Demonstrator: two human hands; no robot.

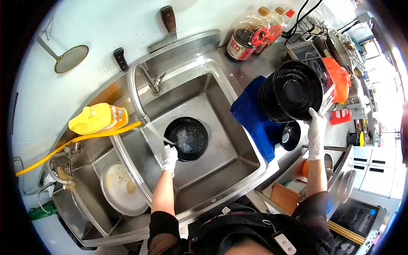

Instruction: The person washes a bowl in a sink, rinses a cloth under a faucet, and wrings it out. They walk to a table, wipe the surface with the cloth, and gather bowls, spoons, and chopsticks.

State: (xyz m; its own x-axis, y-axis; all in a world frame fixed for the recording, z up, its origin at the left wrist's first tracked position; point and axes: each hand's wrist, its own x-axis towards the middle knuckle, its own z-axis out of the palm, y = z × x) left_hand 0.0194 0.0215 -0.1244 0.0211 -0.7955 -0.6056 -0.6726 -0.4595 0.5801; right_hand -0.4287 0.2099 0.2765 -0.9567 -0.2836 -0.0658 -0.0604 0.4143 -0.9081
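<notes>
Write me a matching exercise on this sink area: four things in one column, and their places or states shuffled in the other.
Things
1. Stack of black bowls
2. Black bowl with water in it
3. Yellow jug
4. Blue cloth

Places or states
A. Next to the hose
B. In the large basin, at the gloved left hand
C. Spread beside the large basin
D. At the gloved right hand

Right pairs: 1-D, 2-B, 3-A, 4-C
</notes>
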